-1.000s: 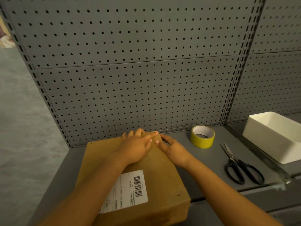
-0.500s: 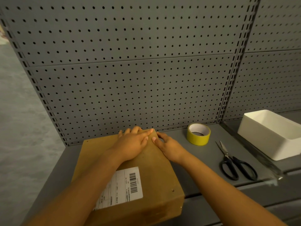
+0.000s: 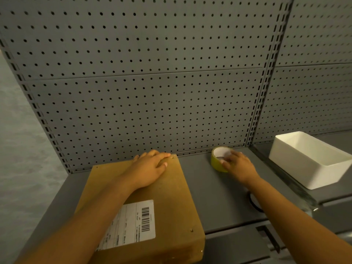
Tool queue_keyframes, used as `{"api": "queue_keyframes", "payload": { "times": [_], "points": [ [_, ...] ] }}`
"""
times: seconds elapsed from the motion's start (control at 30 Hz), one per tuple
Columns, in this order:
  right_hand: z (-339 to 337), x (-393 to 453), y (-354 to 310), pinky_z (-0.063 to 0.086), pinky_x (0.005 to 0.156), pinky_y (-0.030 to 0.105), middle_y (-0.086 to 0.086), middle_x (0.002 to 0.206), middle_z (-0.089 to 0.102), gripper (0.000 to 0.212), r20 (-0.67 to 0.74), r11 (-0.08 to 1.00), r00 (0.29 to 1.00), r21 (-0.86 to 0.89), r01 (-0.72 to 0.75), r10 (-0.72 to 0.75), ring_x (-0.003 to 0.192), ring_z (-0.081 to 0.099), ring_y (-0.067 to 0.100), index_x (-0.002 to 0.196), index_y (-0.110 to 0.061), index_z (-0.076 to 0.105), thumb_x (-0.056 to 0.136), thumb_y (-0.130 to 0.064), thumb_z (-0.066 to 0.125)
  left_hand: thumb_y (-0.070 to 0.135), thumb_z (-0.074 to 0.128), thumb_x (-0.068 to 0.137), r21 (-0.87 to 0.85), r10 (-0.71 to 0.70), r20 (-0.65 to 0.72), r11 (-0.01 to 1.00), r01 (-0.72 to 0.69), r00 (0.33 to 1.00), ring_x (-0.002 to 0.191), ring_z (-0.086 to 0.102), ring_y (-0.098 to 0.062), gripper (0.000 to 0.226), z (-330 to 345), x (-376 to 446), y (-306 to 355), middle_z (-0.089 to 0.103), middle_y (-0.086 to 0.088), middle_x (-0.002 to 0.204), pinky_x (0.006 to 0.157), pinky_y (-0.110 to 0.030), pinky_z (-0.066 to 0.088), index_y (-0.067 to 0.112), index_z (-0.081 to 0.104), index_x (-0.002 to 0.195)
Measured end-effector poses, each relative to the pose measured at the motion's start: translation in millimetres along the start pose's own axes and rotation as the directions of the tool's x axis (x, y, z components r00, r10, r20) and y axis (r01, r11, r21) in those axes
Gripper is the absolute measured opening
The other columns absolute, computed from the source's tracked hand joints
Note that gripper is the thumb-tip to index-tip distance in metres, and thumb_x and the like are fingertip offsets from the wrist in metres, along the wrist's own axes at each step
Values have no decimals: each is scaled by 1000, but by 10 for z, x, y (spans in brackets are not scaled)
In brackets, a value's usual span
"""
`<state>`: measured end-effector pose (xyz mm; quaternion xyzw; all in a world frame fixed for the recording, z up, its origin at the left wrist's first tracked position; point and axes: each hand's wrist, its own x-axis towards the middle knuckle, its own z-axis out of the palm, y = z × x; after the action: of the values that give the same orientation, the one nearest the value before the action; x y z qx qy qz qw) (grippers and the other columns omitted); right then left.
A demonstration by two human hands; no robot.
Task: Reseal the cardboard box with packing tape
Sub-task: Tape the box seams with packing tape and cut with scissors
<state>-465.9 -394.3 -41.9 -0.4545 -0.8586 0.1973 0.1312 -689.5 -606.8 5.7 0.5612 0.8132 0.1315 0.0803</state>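
Note:
A brown cardboard box (image 3: 171, 202) with a white shipping label (image 3: 131, 223) lies flat on the grey shelf. My left hand (image 3: 150, 168) rests palm-down with straight fingers on the box's far right corner. To the right stands a yellow roll of packing tape (image 3: 219, 159), flat on the shelf near the pegboard. My right hand (image 3: 238, 164) lies on the roll's right side, fingers reaching over its top edge and into the core. Whether the fingers have closed round the roll is not clear.
A white plastic bin (image 3: 308, 161) stands at the right. Black scissors (image 3: 254, 203) lie mostly hidden under my right forearm. A grey pegboard wall (image 3: 152, 92) rises right behind the shelf (image 3: 215, 206). The shelf's front edge runs below the box.
My right hand left the box's far corner and moved right onto the tape roll. My left hand stayed on the box. The camera view shifted slightly.

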Motion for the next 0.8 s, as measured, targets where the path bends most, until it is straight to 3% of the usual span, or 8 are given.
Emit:
{"api": "queue_keyframes", "payload": {
  "times": [0.1, 0.27, 0.4, 0.53, 0.6, 0.67, 0.73, 0.8],
  "points": [
    [3, 9, 80, 9, 118, 50, 0, 156, 27, 47, 67, 976, 997, -213, 49, -35, 147, 12, 24, 140, -25, 45, 95, -17, 52, 42, 32, 101, -35, -12, -2, 999, 11, 1000, 129, 39, -19, 41, -5, 25, -10, 42, 6, 139, 113, -50, 24, 43, 33, 142],
    [-52, -91, -4, 1, 120, 42, 5, 131, 56, 44, -104, 901, 984, -426, 88, -145, 135, 33, 25, 132, -33, 53, 92, -12, 53, 41, 36, 100, -114, -29, -11, 993, 27, 1000, 126, 43, -18, 37, -14, 66, 44, 46, 5, 135, 111, -47, 29, 37, 45, 136],
    [-38, -96, -195, 5, 119, 39, 7, 116, 62, 34, -145, 947, 965, -268, 176, -220, 124, 42, 29, 125, -33, 60, 92, -23, 58, 34, 40, 101, -250, -24, -49, 968, 11, 999, 118, 49, -13, 33, -53, 99, 204, 51, 2, 132, 95, -24, 35, 27, 55, 129],
    [-143, -224, -573, 23, 110, 33, 6, 94, 70, 24, -289, 913, 870, -45, 405, -400, 98, 57, 26, 107, -22, 72, 84, -17, 69, 40, 44, 99, -401, -57, -77, 916, 22, 995, 122, 51, -13, 42, -99, 153, 441, 55, 2, 136, 94, -20, 34, 21, 53, 135],
    [-195, -323, -737, 22, 103, 29, 5, 91, 71, 23, -323, 870, 822, -6, 493, -469, 94, 56, 24, 104, -19, 74, 82, -15, 72, 66, 47, 86, -542, -117, -71, 838, 60, 991, 120, 55, -16, 70, -125, 204, 541, 55, -1, 136, 101, -28, 40, 20, 49, 139],
    [-209, -394, -860, 25, 103, 31, 4, 86, 71, 21, -327, 826, 776, -24, 563, -538, 91, 55, 25, 101, -21, 74, 81, -14, 72, 82, 50, 71, -682, -231, -53, 719, 133, 972, 108, 62, -18, 94, -153, 240, 612, 59, -6, 131, 92, -34, 52, 19, 44, 141],
    [-210, -436, -947, 27, 104, 32, 2, 85, 71, 22, -300, 790, 741, -78, 608, -601, 90, 56, 24, 100, -24, 75, 81, -14, 72, 60, 63, 80, -798, -347, -2, 565, 207, 938, 99, 65, -19, 83, -194, 265, 635, 58, -10, 126, 76, -29, 57, 16, 35, 145],
    [-219, -476, -1001, 31, 100, 30, -1, 90, 72, 20, -253, 776, 744, -52, 628, -619, 93, 57, 19, 102, -24, 74, 83, -18, 71, 38, 71, 83, -874, -364, 67, 427, 231, 929, 100, 65, -21, 78, -231, 264, 602, 60, -13, 121, 77, -30, 58, 15, 32, 146]
  ]
}}
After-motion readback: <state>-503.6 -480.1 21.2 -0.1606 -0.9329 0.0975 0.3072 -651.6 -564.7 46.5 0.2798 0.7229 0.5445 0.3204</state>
